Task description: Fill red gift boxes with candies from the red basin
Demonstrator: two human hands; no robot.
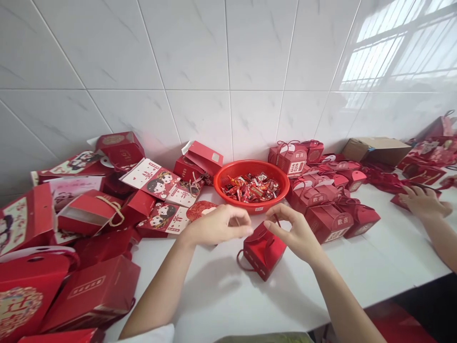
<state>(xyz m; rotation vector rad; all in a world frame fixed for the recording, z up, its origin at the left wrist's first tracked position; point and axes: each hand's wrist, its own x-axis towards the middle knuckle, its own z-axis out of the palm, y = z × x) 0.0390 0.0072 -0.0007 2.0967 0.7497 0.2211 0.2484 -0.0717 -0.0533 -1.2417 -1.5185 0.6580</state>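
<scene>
A small red gift box [264, 250] stands on the table in front of me, its top flaps partly folded together. A dark red cord [244, 263] loops out from its left side. My right hand [294, 231] is at the box's top, thumb and forefinger pinched on a piece of the cord. Just left of the box, my left hand [223, 223] hovers with curled fingers, thumb and fingertips close together; what they hold, if anything, does not show. Behind both hands is a red plastic basket [252, 208] of wrapped candies [255, 188].
Red gift boxes [330, 221] with handles cluster on the right. More red boxes [93, 290] and printed cartons [164, 216] pile up on the left. A cardboard box [376, 150] sits by the tiled wall. Another person's hand [424, 202] rests over red packaging at far right.
</scene>
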